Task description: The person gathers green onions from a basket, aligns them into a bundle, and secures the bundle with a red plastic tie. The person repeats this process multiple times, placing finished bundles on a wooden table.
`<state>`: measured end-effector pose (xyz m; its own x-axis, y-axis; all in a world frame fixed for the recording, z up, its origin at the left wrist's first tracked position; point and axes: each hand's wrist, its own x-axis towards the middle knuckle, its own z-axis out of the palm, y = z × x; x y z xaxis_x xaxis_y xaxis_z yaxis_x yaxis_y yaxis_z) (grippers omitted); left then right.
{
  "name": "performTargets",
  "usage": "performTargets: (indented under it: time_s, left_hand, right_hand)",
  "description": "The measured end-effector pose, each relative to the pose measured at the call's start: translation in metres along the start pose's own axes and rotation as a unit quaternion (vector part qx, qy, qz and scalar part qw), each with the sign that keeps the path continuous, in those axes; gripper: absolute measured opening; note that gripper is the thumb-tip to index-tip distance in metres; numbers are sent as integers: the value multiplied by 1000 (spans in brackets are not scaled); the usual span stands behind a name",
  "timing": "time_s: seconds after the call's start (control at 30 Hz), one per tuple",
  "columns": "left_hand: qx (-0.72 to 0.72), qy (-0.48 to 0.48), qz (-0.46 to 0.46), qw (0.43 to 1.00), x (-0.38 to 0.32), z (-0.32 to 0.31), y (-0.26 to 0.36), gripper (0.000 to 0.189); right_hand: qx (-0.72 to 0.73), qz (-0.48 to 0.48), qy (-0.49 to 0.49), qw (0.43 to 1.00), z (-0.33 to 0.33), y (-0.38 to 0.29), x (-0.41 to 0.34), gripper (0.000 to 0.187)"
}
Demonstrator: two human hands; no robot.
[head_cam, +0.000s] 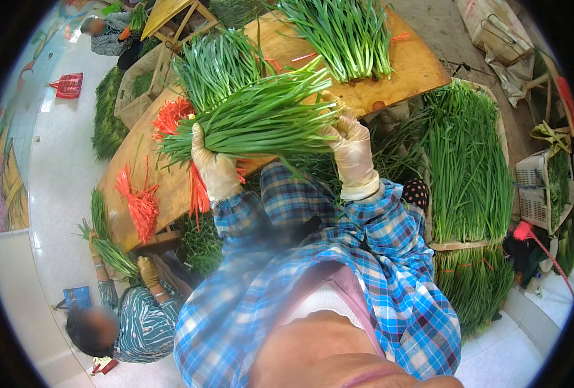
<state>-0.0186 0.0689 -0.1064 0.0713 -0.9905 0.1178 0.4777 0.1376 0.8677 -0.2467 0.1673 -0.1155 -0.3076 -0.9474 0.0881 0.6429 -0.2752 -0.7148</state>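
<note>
A loose bunch of garlic chives (267,116) lies sideways between my two gloved hands, above the near edge of the wooden table (403,89). My left hand (215,167) grips the leafy end, its thumb up along the front. At the pale stem end, my right hand (349,150) closes its fingers around the stalks. Behind the bunch, a pile of chives (219,68) rests on the table, partly covered by it. Farther back lies a larger pile of chives (343,36). Red plastic ties (174,116) sit just beyond my left hand.
More red ties (139,203) hang over the table's left edge. On my right stands a crate packed with chives (466,160), with more bundles (474,286) beside it. A co-worker (141,315) at lower left holds chives; another person (107,34) is at upper left.
</note>
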Motion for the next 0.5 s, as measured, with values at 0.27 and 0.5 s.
performTargets:
  time_s: [0.27, 0.5]
  left_hand:
    - [63, -18, 48, 997, 4, -9, -21, 36]
    - [-223, 41, -81, 971, 27, -37, 13, 38]
  right_hand:
    - [1, -2, -40, 999, 2, -11, -9, 29]
    - [-101, -81, -71, 989, -100, -60, -18, 27]
